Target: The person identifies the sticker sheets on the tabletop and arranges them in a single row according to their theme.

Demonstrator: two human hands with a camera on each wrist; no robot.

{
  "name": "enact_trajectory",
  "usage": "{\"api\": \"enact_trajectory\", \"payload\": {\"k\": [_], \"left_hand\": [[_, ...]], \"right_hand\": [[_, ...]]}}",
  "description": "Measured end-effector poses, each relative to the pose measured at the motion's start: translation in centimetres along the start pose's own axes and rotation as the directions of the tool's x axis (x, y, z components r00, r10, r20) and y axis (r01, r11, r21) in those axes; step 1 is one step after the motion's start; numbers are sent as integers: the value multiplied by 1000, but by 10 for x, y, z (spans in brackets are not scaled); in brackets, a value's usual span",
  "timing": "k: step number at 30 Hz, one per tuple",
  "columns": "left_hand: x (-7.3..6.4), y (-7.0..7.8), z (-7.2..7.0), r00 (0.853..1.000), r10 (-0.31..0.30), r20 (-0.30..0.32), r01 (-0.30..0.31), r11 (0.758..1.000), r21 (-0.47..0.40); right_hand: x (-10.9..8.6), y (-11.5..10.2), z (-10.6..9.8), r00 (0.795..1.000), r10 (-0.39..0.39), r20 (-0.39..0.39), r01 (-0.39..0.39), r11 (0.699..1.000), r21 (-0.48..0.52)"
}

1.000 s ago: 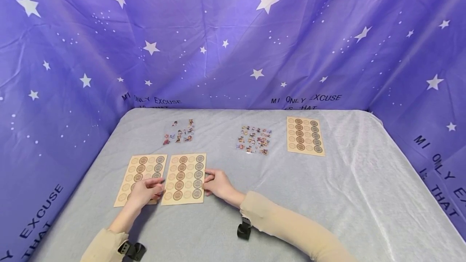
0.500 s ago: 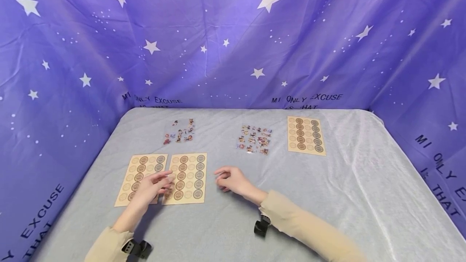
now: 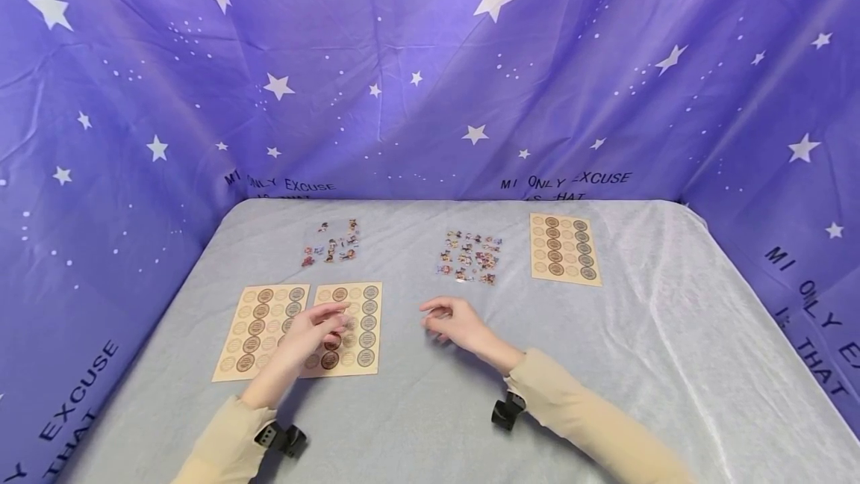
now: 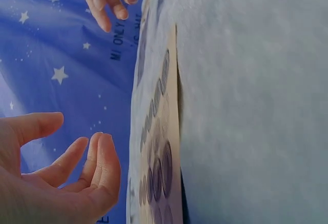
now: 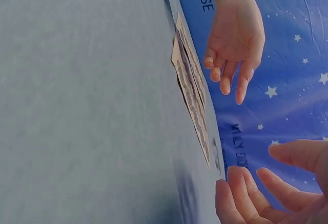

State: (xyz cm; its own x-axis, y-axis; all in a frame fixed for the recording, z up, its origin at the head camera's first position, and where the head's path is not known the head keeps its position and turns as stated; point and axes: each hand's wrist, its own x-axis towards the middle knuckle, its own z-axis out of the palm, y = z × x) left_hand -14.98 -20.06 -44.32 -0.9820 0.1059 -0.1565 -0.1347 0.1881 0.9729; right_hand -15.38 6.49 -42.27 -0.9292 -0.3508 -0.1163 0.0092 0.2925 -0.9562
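Note:
Two tan sticker sheets with round printed labels lie side by side on the table's left half: the left sheet [image 3: 245, 334] and the right sheet [image 3: 372, 297]. My left hand [image 3: 307, 336] hovers above them, its loosely bent fingers over the right sheet and holding nothing. The left wrist view shows that hand [image 4: 77, 178] raised off the sheet [image 4: 174, 131]. To the right of the sheets, my right hand [image 3: 462, 326] is held over bare cloth with relaxed fingers and nothing in them. Both hands also appear in the right wrist view, apart from the sheets.
Behind the hands lie two clear sheets of small colourful character stickers, one at left [image 3: 331, 245] and one near the middle [image 3: 469, 256]. A third tan sheet [image 3: 566, 249] rests at the back right. Grey cloth covers the table [image 3: 638, 349]; a purple starry curtain [image 3: 430, 58] surrounds it.
My right hand has let go of the right sheet's edge and moved right, away from it. My left hand has risen and shifted right, over that sheet. The sheets lie almost unchanged.

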Motion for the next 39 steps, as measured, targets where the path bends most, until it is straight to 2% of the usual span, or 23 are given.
{"api": "enact_trajectory", "payload": {"k": [2, 5, 7, 10, 14, 22, 32, 39], "left_hand": [[3, 2, 5, 1000, 8, 11, -8, 1000, -5], [3, 13, 15, 1000, 23, 21, -24, 999, 30], [3, 21, 22, 1000, 14, 22, -15, 999, 51], [7, 29, 31, 999, -31, 26, 30, 997, 64], [13, 35, 42, 997, -51, 60, 46, 996, 70], [27, 44, 65, 993, 26, 114, -32, 998, 54], [39, 57, 94, 977, 48, 206, -51, 999, 12], [49, 63, 119, 976, 41, 215, -43, 999, 5]], "right_hand": [[-2, 0, -5, 1000, -6, -10, 6, 1000, -7], [-3, 1, -15, 999, -25, -25, 25, 1000, -15], [-5, 1, -22, 999, -37, -36, 36, 999, -23], [-7, 2, -33, 997, -52, -55, 50, 998, -35], [-11, 3, -47, 996, -36, -86, 31, 998, -57], [-17, 9, -75, 991, -28, -132, 15, 994, -106], [-25, 18, -113, 981, -46, -190, 17, 988, -156], [-32, 23, -139, 970, -67, -233, 18, 979, -203]]}}
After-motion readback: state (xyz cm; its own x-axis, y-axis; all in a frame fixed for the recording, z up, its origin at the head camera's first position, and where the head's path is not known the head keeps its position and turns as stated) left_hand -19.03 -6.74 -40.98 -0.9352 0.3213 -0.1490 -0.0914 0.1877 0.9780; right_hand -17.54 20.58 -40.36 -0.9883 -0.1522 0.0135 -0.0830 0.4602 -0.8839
